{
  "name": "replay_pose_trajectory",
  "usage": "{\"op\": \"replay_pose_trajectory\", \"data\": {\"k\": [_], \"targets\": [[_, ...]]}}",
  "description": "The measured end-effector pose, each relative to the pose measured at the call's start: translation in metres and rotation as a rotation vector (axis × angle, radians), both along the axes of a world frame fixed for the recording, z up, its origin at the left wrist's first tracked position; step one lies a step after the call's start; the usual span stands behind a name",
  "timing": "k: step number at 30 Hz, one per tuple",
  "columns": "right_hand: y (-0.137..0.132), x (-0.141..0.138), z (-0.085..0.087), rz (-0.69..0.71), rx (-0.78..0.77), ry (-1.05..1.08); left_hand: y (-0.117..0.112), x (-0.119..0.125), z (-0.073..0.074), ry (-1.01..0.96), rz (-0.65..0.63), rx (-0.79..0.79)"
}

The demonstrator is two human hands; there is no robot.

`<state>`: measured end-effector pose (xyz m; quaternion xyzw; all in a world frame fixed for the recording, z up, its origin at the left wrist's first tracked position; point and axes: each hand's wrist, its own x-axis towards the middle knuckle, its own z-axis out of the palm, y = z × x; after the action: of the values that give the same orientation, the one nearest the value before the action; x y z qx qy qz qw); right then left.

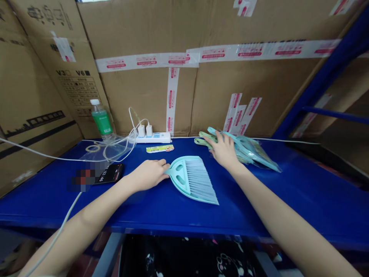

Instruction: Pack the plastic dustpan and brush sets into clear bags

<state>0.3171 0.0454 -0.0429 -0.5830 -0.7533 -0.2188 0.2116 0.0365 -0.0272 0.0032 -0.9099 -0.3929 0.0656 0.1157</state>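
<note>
My left hand (150, 174) is closed around the handle end of a light-blue hand broom (181, 175), whose pale bristles point right. It lies against a matching dustpan (198, 198), flat on the blue table. Whether the fingers grip both handles cannot be made out. To the right, my right hand (224, 149) rests with spread fingers on a pile of broom-and-dustpan sets (253, 152) in clear plastic wrapping. Light-blue and green handles of the pile stick out to the left, partly under the fingers.
A white power strip (161, 137) with two chargers stands by the cardboard wall (147, 92). Near it are a yellow-green label (160, 148), a bottle with a green label (102, 121), a phone (111, 174) and loose white cables. A blue metal frame (319, 77) rises at the right.
</note>
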Motion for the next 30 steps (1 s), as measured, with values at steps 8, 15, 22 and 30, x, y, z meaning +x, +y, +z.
{"op": "replay_pose_trajectory", "data": {"k": [8, 15, 22, 30], "targets": [[-0.051, -0.047, 0.042, 0.574, -0.405, 0.304, 0.007, -0.007, -0.001, -0.062, 0.001, 0.021], [-0.08, -0.09, 0.023, 0.633, -0.564, 0.242, 0.009, -0.009, -0.001, -0.047, 0.034, 0.029], [-0.081, -0.095, 0.024, 0.529, -0.493, 0.188, 0.011, -0.008, -0.003, -0.111, 0.02, 0.007], [-0.086, -0.093, 0.032, 0.411, -0.391, 0.05, 0.02, -0.014, -0.003, -0.185, 0.057, 0.039]]}}
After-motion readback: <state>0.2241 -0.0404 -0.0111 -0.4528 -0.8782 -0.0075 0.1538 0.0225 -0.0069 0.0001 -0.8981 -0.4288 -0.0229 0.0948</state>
